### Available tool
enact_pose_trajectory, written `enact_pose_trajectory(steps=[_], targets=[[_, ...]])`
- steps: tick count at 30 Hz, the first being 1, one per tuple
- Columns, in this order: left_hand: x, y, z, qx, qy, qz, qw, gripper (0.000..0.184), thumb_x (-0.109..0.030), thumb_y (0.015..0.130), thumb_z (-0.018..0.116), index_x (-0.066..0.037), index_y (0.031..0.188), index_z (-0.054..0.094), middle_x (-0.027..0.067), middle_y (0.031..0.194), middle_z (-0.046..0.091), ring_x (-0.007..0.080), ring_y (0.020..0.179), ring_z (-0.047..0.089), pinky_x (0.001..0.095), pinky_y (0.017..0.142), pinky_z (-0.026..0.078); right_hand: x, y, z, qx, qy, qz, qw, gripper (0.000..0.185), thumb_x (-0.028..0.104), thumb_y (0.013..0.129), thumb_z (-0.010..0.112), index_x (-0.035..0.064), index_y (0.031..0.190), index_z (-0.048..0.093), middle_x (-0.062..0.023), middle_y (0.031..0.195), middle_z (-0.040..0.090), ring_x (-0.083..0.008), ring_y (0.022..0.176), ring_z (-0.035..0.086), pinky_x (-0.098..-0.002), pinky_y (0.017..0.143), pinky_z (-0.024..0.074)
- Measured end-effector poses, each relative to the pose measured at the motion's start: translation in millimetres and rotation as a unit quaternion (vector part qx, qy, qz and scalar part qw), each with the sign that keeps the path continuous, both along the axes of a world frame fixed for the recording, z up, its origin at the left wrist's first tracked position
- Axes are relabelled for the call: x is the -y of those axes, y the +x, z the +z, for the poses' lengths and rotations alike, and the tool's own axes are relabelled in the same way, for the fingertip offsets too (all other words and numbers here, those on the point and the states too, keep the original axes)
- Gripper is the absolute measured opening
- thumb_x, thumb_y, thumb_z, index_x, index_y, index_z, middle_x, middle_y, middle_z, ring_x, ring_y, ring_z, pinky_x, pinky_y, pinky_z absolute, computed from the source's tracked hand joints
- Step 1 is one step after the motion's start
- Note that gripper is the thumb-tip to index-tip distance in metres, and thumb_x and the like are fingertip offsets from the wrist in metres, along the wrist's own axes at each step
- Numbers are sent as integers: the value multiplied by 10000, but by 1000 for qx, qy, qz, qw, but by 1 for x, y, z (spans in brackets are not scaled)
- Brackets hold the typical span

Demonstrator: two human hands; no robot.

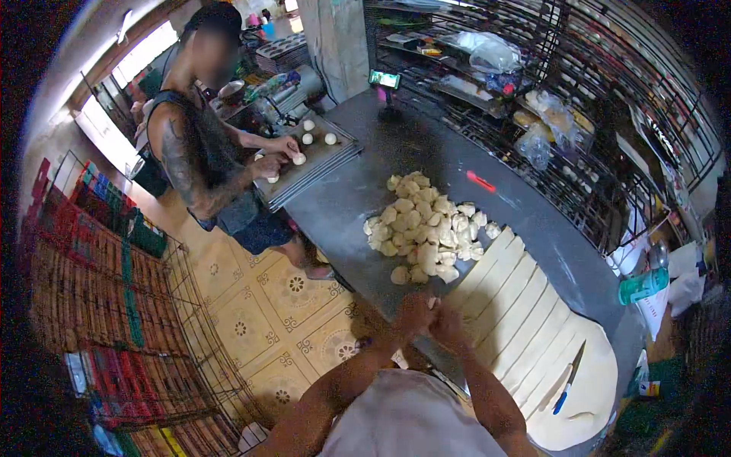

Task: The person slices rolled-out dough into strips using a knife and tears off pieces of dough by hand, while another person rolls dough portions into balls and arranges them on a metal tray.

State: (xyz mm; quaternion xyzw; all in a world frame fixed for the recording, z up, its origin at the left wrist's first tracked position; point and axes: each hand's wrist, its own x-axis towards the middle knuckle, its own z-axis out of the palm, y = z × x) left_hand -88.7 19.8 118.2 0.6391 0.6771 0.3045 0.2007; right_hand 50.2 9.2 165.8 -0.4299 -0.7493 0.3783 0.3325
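Note:
My left hand (415, 315) and my right hand (449, 326) meet at the table's near edge, fingers closed. A small pale piece of dough (433, 302) shows between their fingertips; most of it is hidden. Just beyond my hands lies a heap of torn dough pieces (415, 221). To the right, a flat sheet of dough (525, 305) is cut into long strips, with an uncut rounded end (590, 426) nearest me. A knife with a blue handle (562, 399) rests on that sheet, its blade pointing away.
Across the table's left corner, a co-worker (217, 145) sets dough balls (308, 139) on a stacked tray (320, 164). A red-handled tool (481, 181) and a phone on a stand (385, 80) are on the dark table (327, 206). Racks (548, 84) with bagged goods line the far side.

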Motion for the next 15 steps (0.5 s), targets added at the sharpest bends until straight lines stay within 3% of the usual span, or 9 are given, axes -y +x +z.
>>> enact_pose_trajectory(steps=[2,3,8,9,10,12,13,14,15], targets=[[8,8,-16,-57,55,19,997,381,-341,1035,544,-19,1201,661,146,861,728,302,649,668,437,592,527,8,1,25,224,-52,-54,972,216,190,951,632,79,1128,688,-172,895,699,-396,665,633,-515,592,486],[7,10,-16,-58,56,19,997,381,-341,1035,544,-19,1201,661,146,861,728,302,649,668,437,592,527,6,3,18,223,-52,-54,972,216,190,951,632,79,1128,688,-172,895,699,-396,665,633,-515,592,486],[-22,-20,12,0,167,-33,985,518,-341,1034,547,-28,1435,453,156,1267,572,316,1092,538,430,946,402,-12,9,-76,-46,-214,-66,973,223,196,978,619,102,1178,640,-126,871,681,-325,687,620,-476,616,480],[24,-57,2,14,187,-42,981,563,-341,1034,547,-30,1482,411,158,1349,541,319,1181,512,429,1017,377,-9,16,-84,-97,-248,-69,962,225,197,983,617,106,1189,630,-117,867,677,-311,692,618,-468,621,479],[-70,-31,32,26,212,-59,975,611,-342,1033,548,-31,1529,370,160,1430,510,321,1269,485,427,1088,352,-36,20,-34,-101,-245,-71,962,225,197,983,617,106,1189,630,-117,867,677,-311,692,618,-468,621,479],[-76,-32,46,51,250,-94,962,715,-342,1033,549,-35,1623,286,164,1592,447,327,1447,433,425,1230,303,-45,6,79,155,-113,-145,971,329,226,977,623,115,1285,596,-116,917,684,-309,723,628,-452,652,504],[-70,-44,74,103,169,-153,968,707,-303,1025,567,-39,1622,295,160,1575,470,317,1442,435,423,1223,311,-54,34,-49,152,-115,-145,971,329,226,977,623,115,1285,596,-116,917,684,-309,723,628,-452,652,504],[-62,-53,101,155,86,-209,962,701,-264,1017,586,-42,1620,305,156,1558,493,307,1437,436,422,1216,319,-65,16,-161,270,-15,-218,938,343,230,972,623,109,1292,593,-132,945,683,-320,743,637,-454,662,510],[-65,-60,70,153,85,-209,962,701,-264,1017,586,-42,1620,305,156,1558,493,307,1437,436,422,1216,319,-64,-10,-264,382,85,-285,875,358,234,968,624,103,1299,590,-148,974,683,-331,764,645,-456,673,516]])
